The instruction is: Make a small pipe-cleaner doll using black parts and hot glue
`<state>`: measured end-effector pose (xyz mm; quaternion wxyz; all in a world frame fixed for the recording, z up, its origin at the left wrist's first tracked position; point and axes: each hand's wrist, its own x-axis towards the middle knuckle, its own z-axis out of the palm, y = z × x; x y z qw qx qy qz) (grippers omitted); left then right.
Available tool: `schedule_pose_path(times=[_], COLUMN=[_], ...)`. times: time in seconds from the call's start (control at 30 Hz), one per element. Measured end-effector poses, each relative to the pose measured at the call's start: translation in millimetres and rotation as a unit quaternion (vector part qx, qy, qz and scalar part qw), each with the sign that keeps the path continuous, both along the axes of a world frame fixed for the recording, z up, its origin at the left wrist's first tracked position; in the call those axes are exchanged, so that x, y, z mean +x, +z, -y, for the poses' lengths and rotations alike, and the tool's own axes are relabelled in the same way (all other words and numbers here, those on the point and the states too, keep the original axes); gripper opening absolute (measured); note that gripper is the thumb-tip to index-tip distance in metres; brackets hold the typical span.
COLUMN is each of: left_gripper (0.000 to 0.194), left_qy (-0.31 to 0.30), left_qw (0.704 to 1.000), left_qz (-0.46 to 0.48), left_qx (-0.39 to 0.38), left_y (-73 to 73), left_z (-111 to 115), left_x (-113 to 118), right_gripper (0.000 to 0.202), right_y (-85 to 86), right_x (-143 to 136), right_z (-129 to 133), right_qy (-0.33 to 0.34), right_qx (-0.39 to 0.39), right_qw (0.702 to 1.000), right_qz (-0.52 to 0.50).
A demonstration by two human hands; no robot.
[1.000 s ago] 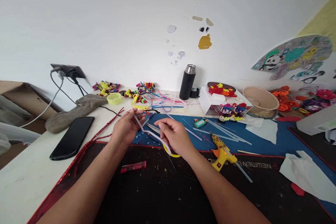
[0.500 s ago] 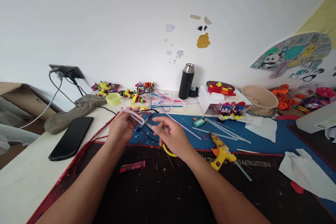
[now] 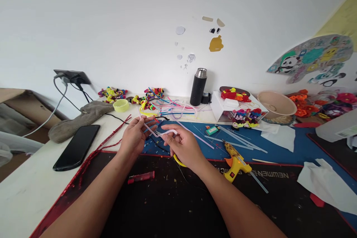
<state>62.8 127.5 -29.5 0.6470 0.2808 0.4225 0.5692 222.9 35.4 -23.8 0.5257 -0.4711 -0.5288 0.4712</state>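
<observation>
My left hand [image 3: 135, 134] pinches a pale lilac pipe cleaner [image 3: 147, 125] between thumb and fingertips. That stem runs down to the right, bends sharply, and its other part reaches the thumb and forefinger of my right hand [image 3: 182, 143], which are closed on it. Scissors [image 3: 180, 161] with a yellow handle are also in my right hand, the handle showing below the palm. Their blades point left near the bend and are mostly hidden by the stem. Beyond my hands lies a pile of loose coloured pipe cleaners [image 3: 178, 113].
A yellow hot glue gun [image 3: 237, 163] lies right of my right arm, beside clear glue sticks [image 3: 242, 139]. A red tool [image 3: 141, 177] lies between my forearms. Left are a phone [image 3: 76, 148] and red tinsel stems [image 3: 92, 152]. A black thermos [image 3: 198, 87] stands behind.
The lilac pipe cleaner was a rounded loop held in my left hand; now it is stretched between both hands with a sharp bend. My right thumb and forefinger have closed on its other part.
</observation>
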Motion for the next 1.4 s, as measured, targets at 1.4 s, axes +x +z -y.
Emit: schedule_pose_path(times=[1.4], left_gripper=[0.028], left_qy=[-0.322], left_qw=[0.943], left_qz=[-0.026], left_qx=[0.086], left_y=[12.2], left_z=[21.7], left_x=[-0.6], right_gripper=[0.054], right_y=[7.5], right_x=[7.4], right_z=[-1.0], right_qy=[-0.022], right_qx=[-0.020], right_qw=[0.999], right_qz=[-0.034])
